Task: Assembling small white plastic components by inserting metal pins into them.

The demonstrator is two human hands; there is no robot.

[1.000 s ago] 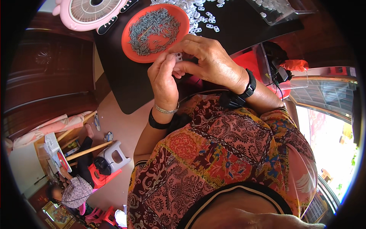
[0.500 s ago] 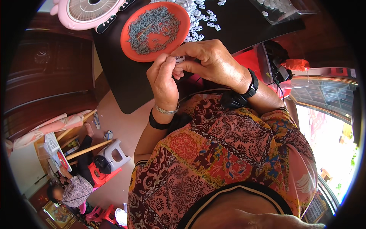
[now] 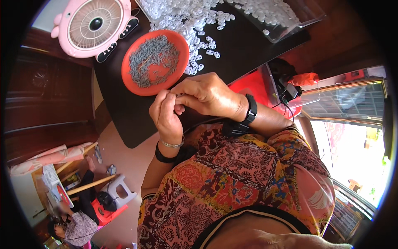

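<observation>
Over the near edge of the black table, my left hand point(image 3: 166, 120) and my right hand point(image 3: 211, 96) meet at the fingertips. Both are closed in a pinch around a small white plastic piece point(image 3: 179, 95) with dark holes, mostly covered by my fingers. Whether a screw is held with it cannot be seen. Just beyond my fingertips stands a round orange-red plate point(image 3: 183, 50) with many small grey screws point(image 3: 154, 52) and a thin stick among them. A heap of white two-holed plastic pieces point(image 3: 182, 20) spreads behind and right of the plate.
A pink fan point(image 3: 96, 23) stands at the far left of the black table point(image 3: 124, 120). At the far right, a clear tray point(image 3: 286, 31) holds more white pieces. Red and clear bins point(image 3: 253, 83) are beside the table. Another person point(image 3: 81, 226) sits at lower left near a grey stool point(image 3: 120, 191).
The view has shifted, so the table, plate and fan appear lower and more of the white heap shows. My hands stay pinched together; the white piece is now more hidden by my fingers.
</observation>
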